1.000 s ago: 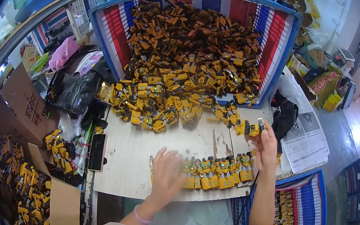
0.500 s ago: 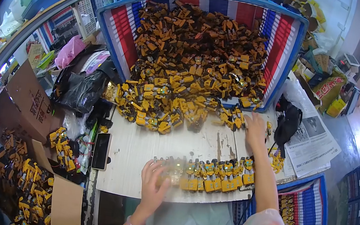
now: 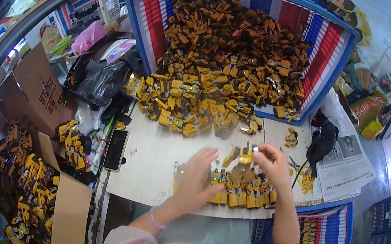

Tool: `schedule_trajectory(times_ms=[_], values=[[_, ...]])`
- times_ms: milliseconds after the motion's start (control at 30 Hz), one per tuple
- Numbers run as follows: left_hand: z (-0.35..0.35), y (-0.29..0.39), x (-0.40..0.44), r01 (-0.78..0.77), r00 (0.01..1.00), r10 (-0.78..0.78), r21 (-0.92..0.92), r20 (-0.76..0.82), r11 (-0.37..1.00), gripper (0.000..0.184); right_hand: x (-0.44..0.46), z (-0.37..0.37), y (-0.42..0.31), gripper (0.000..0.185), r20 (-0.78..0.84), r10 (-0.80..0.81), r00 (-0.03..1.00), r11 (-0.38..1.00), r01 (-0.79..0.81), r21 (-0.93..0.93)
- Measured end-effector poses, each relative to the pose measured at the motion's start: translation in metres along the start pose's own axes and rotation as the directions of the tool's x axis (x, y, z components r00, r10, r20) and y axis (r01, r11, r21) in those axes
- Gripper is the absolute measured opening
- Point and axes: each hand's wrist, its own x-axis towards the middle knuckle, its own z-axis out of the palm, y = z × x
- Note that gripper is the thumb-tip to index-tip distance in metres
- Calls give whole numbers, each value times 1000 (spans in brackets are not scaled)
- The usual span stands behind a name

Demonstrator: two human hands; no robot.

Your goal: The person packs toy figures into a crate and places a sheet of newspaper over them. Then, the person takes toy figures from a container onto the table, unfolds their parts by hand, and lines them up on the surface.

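Observation:
My right hand pinches a yellow-and-black toy figure by its upper end, above the white worktop. The figure is blurred. Below it stands a tight row of similar yellow toy figures along the table's front edge. My left hand is at the row's left end, smeared by motion, fingers extended and thumb spread apart. It covers part of the row, and whether it touches a figure is hard to see. Behind both hands, a heap of yellow figures spills onto the table.
A blue-rimmed crate, tipped toward me, holds the heap. A phone lies at left, near a cardboard box of figures. Newspaper and a black cloth-like item lie at right. Another striped crate stands below the right edge.
My right hand has come back from the crate's front edge toward the row, bringing a toy figure. My left hand has moved right and up across the row. The view has shifted slightly.

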Motion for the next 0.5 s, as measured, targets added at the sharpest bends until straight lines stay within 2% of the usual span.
schedule_trajectory(times_ms=[67,100,133,233,333,400,467,500], values=[[9,1,9,147,985,-122,-226,120,963,44,-14,21,9,27,30,-10,1000,992,6,126],[11,1,9,223,968,-169,-329,187,918,43,-19,25,11,28,23,-19,1000,992,16,125],[13,2,7,292,950,-228,-349,213,890,42,-22,29,12,32,14,-29,999,992,27,124],[13,2,2,442,893,-354,-391,280,807,38,-36,47,9,40,-18,-19,1000,881,25,473],[10,-1,-5,493,868,-396,-430,300,756,37,-40,50,8,45,60,-17,998,926,-7,377],[8,-6,-9,505,863,-403,-480,306,717,37,-42,53,5,41,113,13,994,915,-57,399],[10,-6,-12,512,858,-429,-424,281,747,38,-41,59,14,40,111,12,994,914,-56,403],[11,-6,-14,525,851,-449,-398,273,753,38,-42,63,18,40,93,28,995,881,-69,468]])
